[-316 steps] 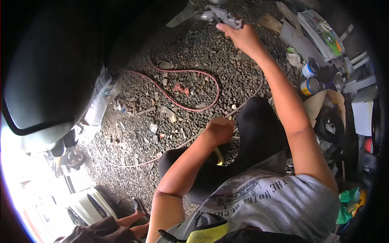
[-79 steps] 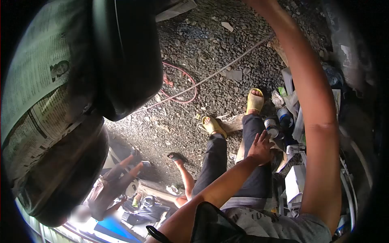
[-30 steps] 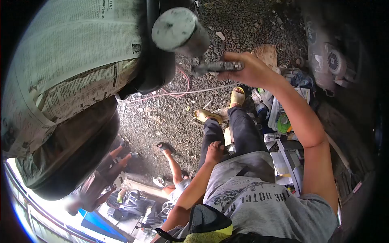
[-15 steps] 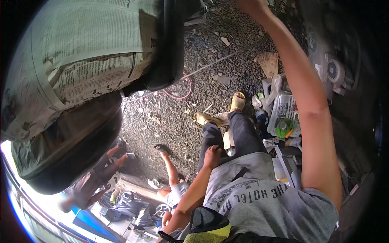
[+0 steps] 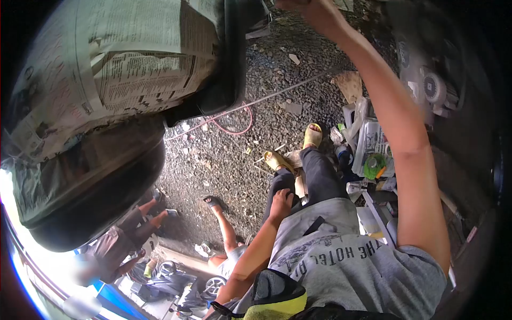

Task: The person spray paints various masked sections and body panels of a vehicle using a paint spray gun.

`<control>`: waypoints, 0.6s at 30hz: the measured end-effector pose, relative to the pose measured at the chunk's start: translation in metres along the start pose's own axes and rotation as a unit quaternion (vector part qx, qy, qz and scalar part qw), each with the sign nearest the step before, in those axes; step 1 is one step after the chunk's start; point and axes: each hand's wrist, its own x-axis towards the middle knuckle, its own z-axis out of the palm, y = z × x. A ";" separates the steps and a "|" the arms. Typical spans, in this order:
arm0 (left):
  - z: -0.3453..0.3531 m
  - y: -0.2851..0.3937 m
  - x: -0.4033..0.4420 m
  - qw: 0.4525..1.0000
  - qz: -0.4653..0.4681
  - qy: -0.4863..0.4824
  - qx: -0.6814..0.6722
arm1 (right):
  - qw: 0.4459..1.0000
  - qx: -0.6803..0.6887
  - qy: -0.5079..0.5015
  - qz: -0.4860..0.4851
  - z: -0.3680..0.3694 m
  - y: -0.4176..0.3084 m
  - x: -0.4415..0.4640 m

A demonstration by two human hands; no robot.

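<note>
My left hand (image 5: 281,204) rests on my left thigh with loosely bent fingers and nothing visible in it. My right arm (image 5: 397,122) stretches up to the top edge of the view. There my right hand (image 5: 316,15) is partly cut off and in shadow, so its fingers and anything in them are hidden. It is near the upper end of a dark part at the side of a large panel (image 5: 144,80) covered with taped newspaper. Below the newspaper, the panel has a rounded black lower part (image 5: 101,186).
Gravel ground (image 5: 213,165) carries a pink hose (image 5: 234,132) and scraps. By my yellow sandals (image 5: 313,136) lie a newspaper stack (image 5: 370,141) and a green item (image 5: 375,165). A motor-like machine (image 5: 434,88) stands right. Two other people are at lower left, near a parked motorbike (image 5: 170,277).
My right hand has moved left along the top edge, towards the dark part beside the newspaper-covered panel. My left foot has shifted slightly. My left hand stays on my thigh.
</note>
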 end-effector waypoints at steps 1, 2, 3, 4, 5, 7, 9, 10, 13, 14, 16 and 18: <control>-0.006 0.002 0.000 1.000 0.011 -0.022 0.014 | 0.992 -0.043 0.109 -0.042 0.020 0.020 -0.005; -0.014 0.006 0.001 0.998 0.023 -0.042 0.028 | 0.997 -0.039 0.060 -0.025 0.023 0.020 -0.021; -0.021 0.007 0.002 0.997 0.035 -0.062 0.042 | 0.999 -0.034 0.011 -0.007 0.023 0.013 -0.045; -0.026 0.001 0.000 0.997 0.028 -0.061 0.041 | 0.999 -0.029 -0.038 0.011 0.023 0.002 -0.069; -0.030 -0.003 -0.001 0.997 0.020 -0.058 0.038 | 0.998 -0.028 -0.054 0.021 0.023 -0.010 -0.092; -0.039 -0.013 -0.007 0.998 0.005 -0.051 0.031 | 0.995 -0.026 -0.087 0.038 0.024 -0.037 -0.138; -0.055 -0.021 -0.013 0.996 0.018 -0.075 0.040 | 0.999 -0.038 -0.034 -0.018 0.041 -0.045 -0.186; -0.066 -0.024 -0.015 0.995 0.027 -0.086 0.045 | 0.998 -0.045 -0.005 -0.048 0.049 -0.047 -0.210; -0.098 -0.031 -0.031 0.987 0.102 -0.092 0.087 | 0.998 -0.011 -0.058 -0.030 0.054 -0.074 -0.281; -0.106 -0.034 -0.034 0.983 0.122 -0.096 0.097 | 0.993 0.065 -0.095 0.032 0.047 -0.097 -0.305; -0.125 -0.034 -0.040 0.974 0.163 -0.100 0.119 | 0.980 0.175 -0.060 0.077 0.063 -0.106 -0.355; -0.143 -0.027 -0.050 0.971 0.159 -0.122 0.128 | 0.952 0.268 -0.016 0.146 0.077 -0.130 -0.399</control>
